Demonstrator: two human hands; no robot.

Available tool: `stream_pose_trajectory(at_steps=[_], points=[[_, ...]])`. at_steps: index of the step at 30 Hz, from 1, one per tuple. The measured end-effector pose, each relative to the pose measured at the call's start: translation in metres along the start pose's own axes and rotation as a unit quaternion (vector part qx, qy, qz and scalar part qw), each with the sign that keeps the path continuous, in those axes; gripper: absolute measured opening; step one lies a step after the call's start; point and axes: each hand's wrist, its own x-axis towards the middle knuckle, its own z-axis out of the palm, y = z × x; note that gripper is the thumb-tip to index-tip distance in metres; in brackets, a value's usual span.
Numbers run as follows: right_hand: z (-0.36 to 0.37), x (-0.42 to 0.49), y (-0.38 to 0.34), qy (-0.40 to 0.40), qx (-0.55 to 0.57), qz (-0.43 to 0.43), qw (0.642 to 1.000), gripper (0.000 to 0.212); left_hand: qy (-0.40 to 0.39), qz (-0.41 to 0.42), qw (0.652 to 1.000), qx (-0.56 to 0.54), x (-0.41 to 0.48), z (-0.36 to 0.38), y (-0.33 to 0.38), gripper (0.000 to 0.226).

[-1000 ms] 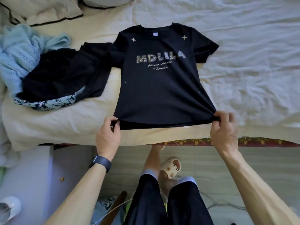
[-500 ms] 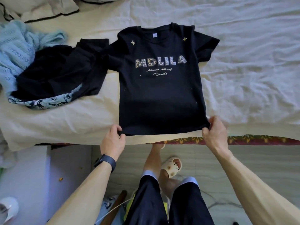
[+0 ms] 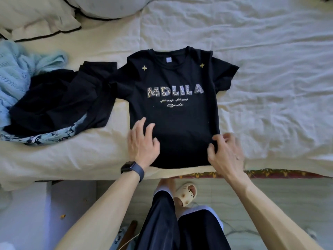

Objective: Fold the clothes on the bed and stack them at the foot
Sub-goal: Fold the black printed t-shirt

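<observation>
The left hand [image 3: 142, 143] lies flat, fingers straight and spread, on the lower part of the black T-shirt [image 3: 180, 123], and the right hand [image 3: 226, 152] rests with loosely bent fingers on the shirt's opposite side edge; neither grips the cloth. The bed [image 3: 270, 51] carries the T-shirt spread print-up at its near edge, a heap of dark clothes [image 3: 54, 105] touching the sleeve on the person's left, and a light blue knit [image 3: 14, 73] against that heap; a dark watch [image 3: 132, 168] sits on the left wrist

Two hands, left hand [image 3: 143, 143], right hand [image 3: 226, 154], one black T-shirt [image 3: 180, 120], one blue knit [image 3: 16, 73], one watch [image 3: 132, 169], one slipper [image 3: 186, 193]
</observation>
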Motion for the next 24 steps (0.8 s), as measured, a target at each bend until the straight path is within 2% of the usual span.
stream_pose_trajectory(at_steps=[4,6,9,11,13,15,16,17,19,20,21,22,24], points=[[0.025,0.079,-0.057,0.072,0.031,-0.103,0.992,0.046,-0.005,0.105,0.994,0.016,0.086,0.022,0.036,0.065],[0.047,0.102,-0.064,0.035,-0.009,-0.143,0.989,0.058,-0.017,0.132,0.990,0.053,0.111,0.035,0.028,0.065],[0.071,0.121,-0.036,-0.043,-0.080,-0.096,0.991,0.068,-0.047,0.130,0.987,0.088,0.130,0.055,-0.011,0.065],[0.071,0.122,-0.020,-0.066,-0.086,-0.073,0.992,0.068,-0.063,0.136,0.984,0.101,0.130,0.058,-0.021,0.066],[0.061,0.124,-0.019,-0.051,-0.041,-0.068,0.996,0.063,-0.075,0.120,0.985,0.102,0.131,0.053,-0.009,0.065],[0.042,0.129,-0.020,0.012,0.071,-0.009,0.997,0.055,-0.063,0.099,0.988,0.099,0.138,0.042,0.012,0.060],[0.030,0.135,-0.019,0.045,0.158,0.056,0.985,0.052,-0.045,0.102,0.989,0.097,0.146,0.034,0.024,0.056],[0.017,0.145,-0.015,0.071,0.250,0.132,0.956,0.050,-0.029,0.116,0.989,0.091,0.158,0.027,0.038,0.053],[-0.003,0.172,-0.004,0.071,0.406,0.280,0.867,0.049,-0.014,0.168,0.983,0.069,0.191,0.014,0.073,0.053],[-0.010,0.188,0.003,0.047,0.476,0.326,0.816,0.052,-0.018,0.198,0.978,0.058,0.209,0.010,0.095,0.056],[-0.015,0.203,0.011,0.014,0.532,0.350,0.771,0.057,-0.028,0.224,0.973,0.051,0.228,0.007,0.118,0.060],[-0.018,0.215,0.016,-0.024,0.563,0.359,0.744,0.061,-0.042,0.241,0.969,0.044,0.246,0.006,0.143,0.063],[-0.019,0.233,0.020,-0.088,0.567,0.342,0.744,0.057,-0.068,0.260,0.962,0.045,0.283,0.006,0.189,0.067]])
